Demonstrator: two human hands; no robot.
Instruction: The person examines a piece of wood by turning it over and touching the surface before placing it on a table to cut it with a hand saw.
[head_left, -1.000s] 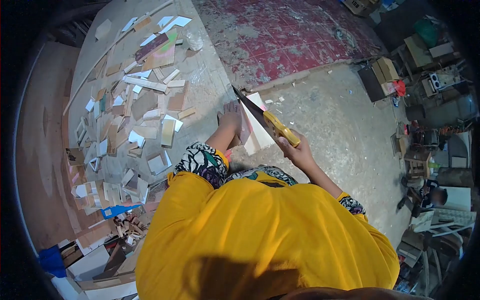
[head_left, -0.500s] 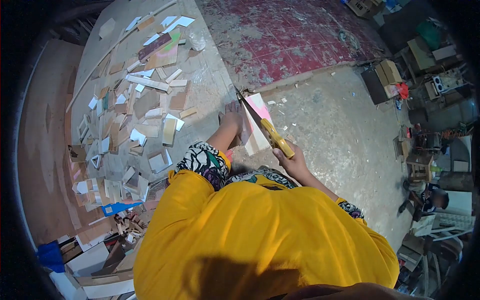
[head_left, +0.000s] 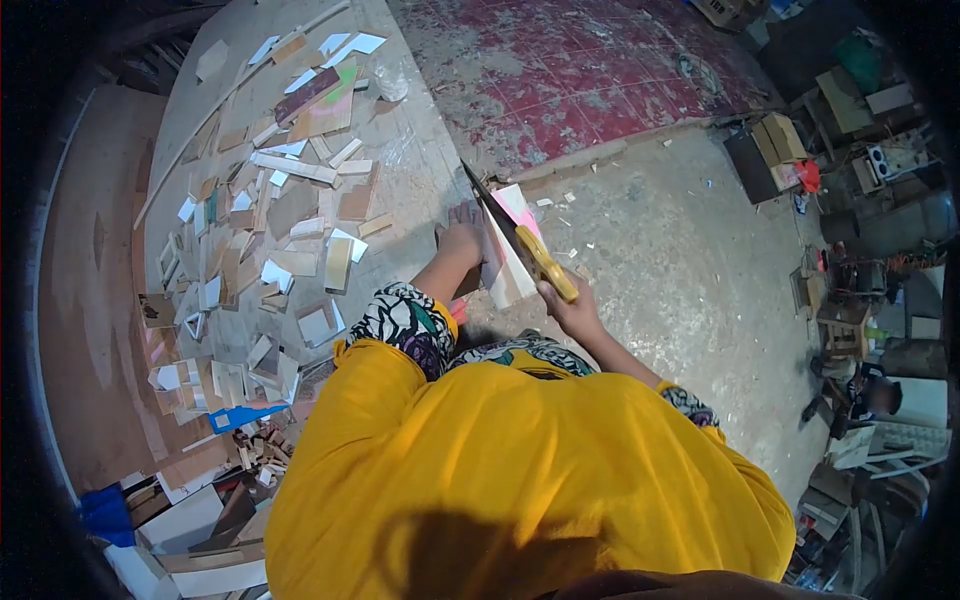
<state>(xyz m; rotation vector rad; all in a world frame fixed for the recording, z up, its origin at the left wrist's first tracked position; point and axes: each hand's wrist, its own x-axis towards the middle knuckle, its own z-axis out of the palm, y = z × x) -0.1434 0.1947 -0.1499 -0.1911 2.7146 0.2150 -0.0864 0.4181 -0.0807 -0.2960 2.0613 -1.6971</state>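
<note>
Where the worktable (head_left: 415, 198) spreads at left, one blue object (head_left: 238, 418) lies below wood offcuts (head_left: 338, 262) too many and overlapped to count, one white cylindrical container (head_left: 392, 86) beyond them. One left hand (head_left: 460, 238) rests at the table edge beside one pink-marked board (head_left: 510, 284), its grip unclear; one yellow-handled handsaw (head_left: 528, 243) slants over the board, one right hand (head_left: 570, 304), apart from the left, wrapped round its handle. Farther right: one cardboard box (head_left: 784, 138), one seated person (head_left: 872, 392).
</note>
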